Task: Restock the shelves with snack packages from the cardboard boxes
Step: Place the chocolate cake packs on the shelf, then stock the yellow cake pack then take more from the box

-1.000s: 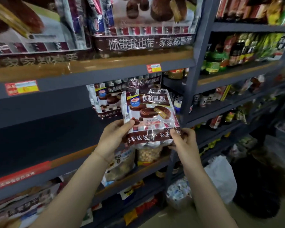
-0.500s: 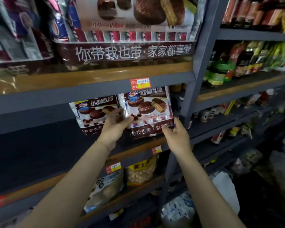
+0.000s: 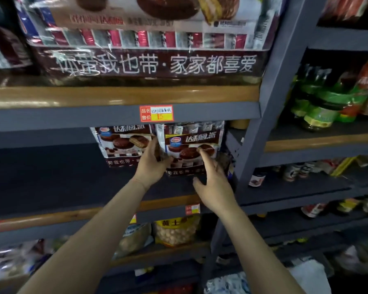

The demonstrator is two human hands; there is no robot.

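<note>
My left hand grips the left edge of the chocolate pie bag, fingers curled round behind it, where I can't see their tips. My right hand is spread, forefinger laid flat on the bag's front, thumb apart below; its other fingers blur into the dark at the bag's right side. The bag stands upright on the dark middle shelf, tight against the grey upright post, its lower right corner covered by my right hand. Just beside it on the left stands a second pie bag, part hidden by my left hand. Both carry white lettering reading 达利园·派 and a blue oval logo too small to read. On the shelf rail above, a red and yellow price tag shows 品名, 售价 and what looks like 15; the handwriting I can't make out. Over that sits a large pie pack, cut off at the top, printed 你带我也带·家家都喜爱. Below my wrists a yellow snack bag shows 黄土, the rest hidden. Bottles to the right are blurred
</note>
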